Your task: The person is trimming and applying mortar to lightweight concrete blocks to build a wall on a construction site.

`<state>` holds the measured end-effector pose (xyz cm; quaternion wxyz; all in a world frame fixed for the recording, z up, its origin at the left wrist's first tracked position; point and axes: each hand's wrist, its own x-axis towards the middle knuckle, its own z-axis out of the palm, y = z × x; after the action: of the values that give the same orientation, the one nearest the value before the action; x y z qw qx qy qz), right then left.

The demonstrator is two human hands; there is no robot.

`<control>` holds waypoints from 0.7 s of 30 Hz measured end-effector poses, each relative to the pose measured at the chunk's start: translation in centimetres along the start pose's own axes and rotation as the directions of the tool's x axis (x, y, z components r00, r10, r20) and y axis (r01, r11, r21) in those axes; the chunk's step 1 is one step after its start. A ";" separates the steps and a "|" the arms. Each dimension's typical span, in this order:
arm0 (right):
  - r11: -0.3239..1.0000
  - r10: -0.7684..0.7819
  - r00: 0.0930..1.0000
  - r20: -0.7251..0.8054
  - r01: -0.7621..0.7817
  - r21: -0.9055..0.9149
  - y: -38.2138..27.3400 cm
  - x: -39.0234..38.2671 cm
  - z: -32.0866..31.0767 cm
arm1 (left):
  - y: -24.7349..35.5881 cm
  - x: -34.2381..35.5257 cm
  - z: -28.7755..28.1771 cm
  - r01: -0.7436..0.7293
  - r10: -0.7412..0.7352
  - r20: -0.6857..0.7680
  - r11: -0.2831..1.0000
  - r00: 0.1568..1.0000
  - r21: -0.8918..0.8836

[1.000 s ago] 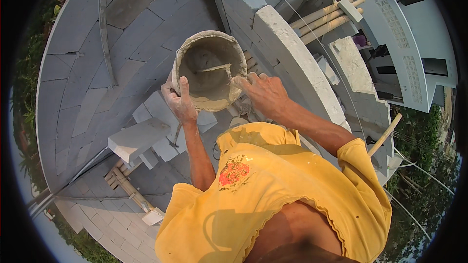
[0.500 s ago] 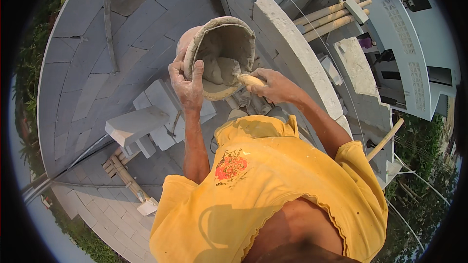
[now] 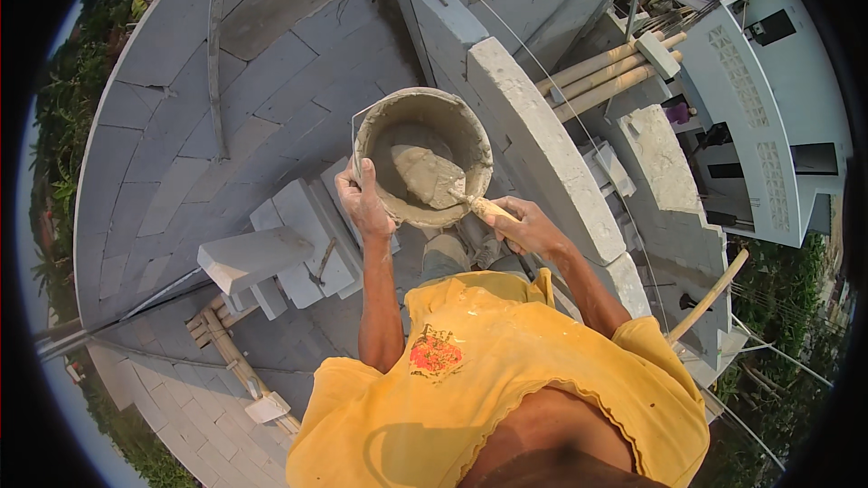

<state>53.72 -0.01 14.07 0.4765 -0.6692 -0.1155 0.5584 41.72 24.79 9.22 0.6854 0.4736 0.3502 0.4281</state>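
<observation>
My left hand (image 3: 366,206) grips the near left side of a mortar-crusted bucket (image 3: 482,137), its thumb up at the rim. The bucket is held up in front of my body with its mouth facing me. Grey mortar lies inside it, partly hidden behind the blade. In my right hand (image 3: 532,228) is the wooden handle of a trowel (image 3: 441,183). The trowel's blade sits in the bucket's mouth, loaded with a lump of wet mortar (image 3: 418,172). Its handle passes over the near right rim.
To the right runs a block wall (image 3: 551,145) with a pale, rough top. A thin string line stretches past it. Light blocks (image 3: 298,217) are stacked at the left, by a curved block wall (image 3: 271,63). Bamboo poles (image 3: 615,72) lie beyond the right wall.
The bucket has come down nearer my body and tipped more upright. My trowel has risen toward the mouth with mortar on its blade. Both hands keep their grips.
</observation>
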 end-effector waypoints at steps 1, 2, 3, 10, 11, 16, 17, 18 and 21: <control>1.000 0.007 1.000 0.012 -0.007 0.019 -0.1 0.6 0.2 | 0.1 0.7 0.1 -0.019 0.019 0.007 1.000 1.000 -0.004; 1.000 -0.008 1.000 0.003 0.008 0.021 -0.7 0.8 0.3 | 0.0 1.1 0.4 0.052 -0.055 -0.036 0.997 0.998 -0.057; 0.998 0.018 1.000 -0.005 -0.018 0.063 -1.6 1.0 0.3 | 0.0 2.0 0.8 0.122 -0.130 -0.072 0.986 0.989 -0.113; 0.949 -0.034 0.999 -0.012 0.036 0.314 -7.4 5.9 -2.2 | -3.4 10.3 2.7 0.180 -0.206 -0.135 0.967 0.969 -0.180; 0.931 -0.063 0.998 -0.027 0.068 0.358 -8.5 7.0 -2.7 | -3.7 11.4 3.0 0.199 -0.223 -0.146 0.967 0.964 -0.160; 0.915 -0.223 0.928 -0.297 0.304 0.264 -14.9 15.7 -5.5 | -3.7 14.6 4.0 0.166 -0.177 -0.131 0.982 0.975 -0.088; 0.931 -0.232 0.906 -0.355 0.313 0.190 -16.7 17.5 -6.0 | -3.5 14.7 3.5 0.148 -0.159 -0.141 0.985 0.977 -0.087; 0.942 -0.244 0.878 -0.412 0.316 0.116 -18.5 19.3 -6.6 | -3.3 14.7 3.0 0.129 -0.141 -0.149 0.988 0.979 -0.086; 0.950 -0.302 0.810 -0.503 0.301 -0.084 -21.9 25.5 -8.6 | -2.8 13.9 0.5 0.169 -0.158 -0.222 0.985 0.962 0.029</control>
<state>78.31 24.53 13.94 0.5721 -0.7661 -0.0900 0.2788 48.31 36.85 5.64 0.6641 0.4093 0.4717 0.4111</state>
